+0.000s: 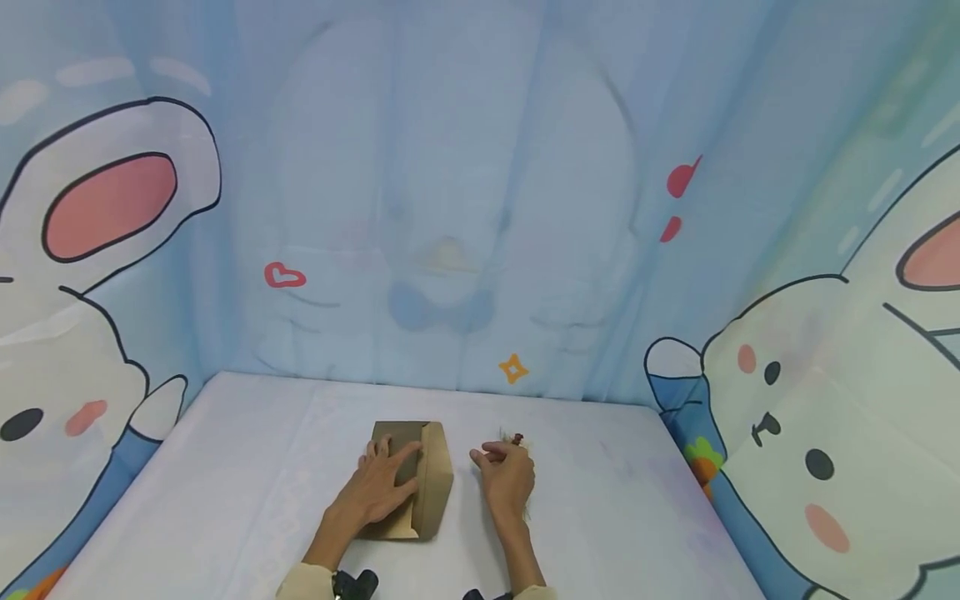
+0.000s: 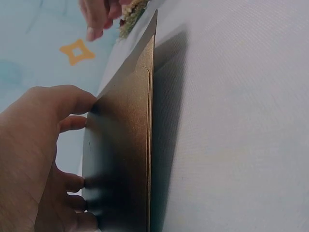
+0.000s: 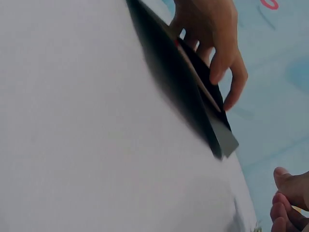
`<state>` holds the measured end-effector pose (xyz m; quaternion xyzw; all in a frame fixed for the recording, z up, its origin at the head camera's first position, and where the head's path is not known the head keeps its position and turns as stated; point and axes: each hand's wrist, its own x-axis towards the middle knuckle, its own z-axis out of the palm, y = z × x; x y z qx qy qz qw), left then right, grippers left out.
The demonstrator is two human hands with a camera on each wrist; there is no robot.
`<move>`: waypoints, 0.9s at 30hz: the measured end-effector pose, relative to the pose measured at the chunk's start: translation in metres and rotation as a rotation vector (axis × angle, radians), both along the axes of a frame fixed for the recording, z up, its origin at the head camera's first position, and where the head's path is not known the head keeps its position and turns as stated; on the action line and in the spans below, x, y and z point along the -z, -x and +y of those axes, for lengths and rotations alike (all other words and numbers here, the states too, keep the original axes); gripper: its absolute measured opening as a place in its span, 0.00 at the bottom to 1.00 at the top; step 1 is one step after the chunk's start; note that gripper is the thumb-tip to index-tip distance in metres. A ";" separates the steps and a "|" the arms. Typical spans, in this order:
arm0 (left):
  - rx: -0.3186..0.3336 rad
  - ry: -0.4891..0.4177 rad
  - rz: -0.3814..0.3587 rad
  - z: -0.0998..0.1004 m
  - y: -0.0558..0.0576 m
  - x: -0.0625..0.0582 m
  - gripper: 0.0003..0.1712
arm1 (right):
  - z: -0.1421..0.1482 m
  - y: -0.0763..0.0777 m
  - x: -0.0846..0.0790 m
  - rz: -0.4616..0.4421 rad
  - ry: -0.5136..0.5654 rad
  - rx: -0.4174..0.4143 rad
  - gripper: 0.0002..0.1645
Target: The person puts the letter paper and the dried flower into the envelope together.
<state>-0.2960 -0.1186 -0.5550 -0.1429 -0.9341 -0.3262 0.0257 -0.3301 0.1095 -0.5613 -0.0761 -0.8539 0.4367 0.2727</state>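
A golden-brown paper envelope (image 1: 437,487) lies on the white-covered table, its flap lifted along the right side. My left hand (image 1: 375,486) rests on it with fingers spread; in the left wrist view, the fingertips touch the brown paper (image 2: 120,116). To the right, my right hand (image 1: 507,482) hovers with fingers loosely bent and nothing visible between them. Beyond and partly under that hand is a small dried flower bunch (image 1: 517,438), mostly hidden. The right wrist view shows the envelope (image 3: 186,77) gaping, with a thin pale strip along its opening.
A white cloth (image 1: 615,500) covers the table. Blue curtains (image 1: 450,167) with cartoon rabbits surround it at the back and both sides. Dark wrist-worn devices (image 1: 356,584) sit near the cuffs.
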 end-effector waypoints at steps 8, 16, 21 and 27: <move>-0.007 -0.028 -0.031 -0.001 0.000 0.003 0.34 | 0.034 0.000 0.005 0.098 0.012 0.125 0.16; -0.002 -0.029 -0.038 -0.002 0.001 0.001 0.34 | 0.053 -0.001 0.011 0.039 0.038 0.235 0.18; -0.008 -0.026 -0.024 -0.002 0.003 0.002 0.34 | 0.057 -0.004 0.014 -0.029 0.021 0.237 0.18; 0.006 -0.046 -0.036 -0.001 0.002 0.002 0.33 | 0.058 -0.005 0.020 -0.112 0.006 0.249 0.15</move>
